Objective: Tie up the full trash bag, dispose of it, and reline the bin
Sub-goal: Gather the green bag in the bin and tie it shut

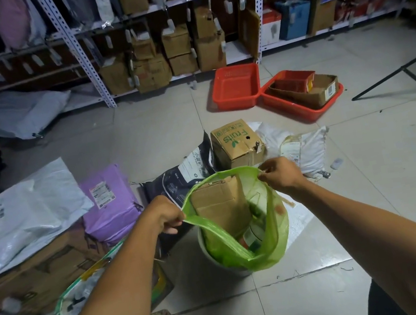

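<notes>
Over the white bin, the left hand and right hand each pinch the rim of the green trash bag, stretched open around cardboard. Close behind crowd a Fruits box, a dark mailer and a purple parcel.

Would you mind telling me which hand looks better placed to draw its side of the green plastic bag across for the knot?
Probably the right hand: it pinches the translucent green plastic trash bag higher on its rim. The left hand grips lower, beside the brown cardboard sheet sticking up.
</notes>
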A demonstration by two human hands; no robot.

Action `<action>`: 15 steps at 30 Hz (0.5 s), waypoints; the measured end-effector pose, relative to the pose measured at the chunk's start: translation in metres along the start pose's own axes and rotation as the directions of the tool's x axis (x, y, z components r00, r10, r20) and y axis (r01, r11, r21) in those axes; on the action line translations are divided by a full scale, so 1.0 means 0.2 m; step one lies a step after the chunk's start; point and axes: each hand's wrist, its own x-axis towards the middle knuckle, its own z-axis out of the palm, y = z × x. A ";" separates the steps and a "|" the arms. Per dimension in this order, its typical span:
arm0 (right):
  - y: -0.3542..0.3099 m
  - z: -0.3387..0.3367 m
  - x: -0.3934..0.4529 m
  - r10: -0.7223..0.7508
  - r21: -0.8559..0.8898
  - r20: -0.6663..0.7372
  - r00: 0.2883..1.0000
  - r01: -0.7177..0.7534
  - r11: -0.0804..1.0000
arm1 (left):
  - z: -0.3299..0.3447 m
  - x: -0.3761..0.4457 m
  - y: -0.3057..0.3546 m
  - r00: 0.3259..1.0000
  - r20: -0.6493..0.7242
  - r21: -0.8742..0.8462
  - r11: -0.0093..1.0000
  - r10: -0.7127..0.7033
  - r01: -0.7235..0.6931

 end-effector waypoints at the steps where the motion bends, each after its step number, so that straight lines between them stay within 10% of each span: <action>1: -0.04 -0.01 -0.02 -0.015 -0.015 0.009 1.000 0.016 1.000 | -0.02 -0.02 0.00 1.000 0.020 0.038 0.999 -0.003 0.002; 10: -0.08 -0.09 -0.03 0.051 -0.552 -0.068 0.996 -0.079 0.830 | -0.05 -0.07 0.10 0.976 -0.074 -0.228 0.949 0.207 -0.218; 15: -0.11 -0.13 0.01 0.067 -0.260 0.083 0.994 -0.043 0.965 | -0.06 -0.08 0.16 0.954 -0.164 -0.475 0.828 0.250 -0.299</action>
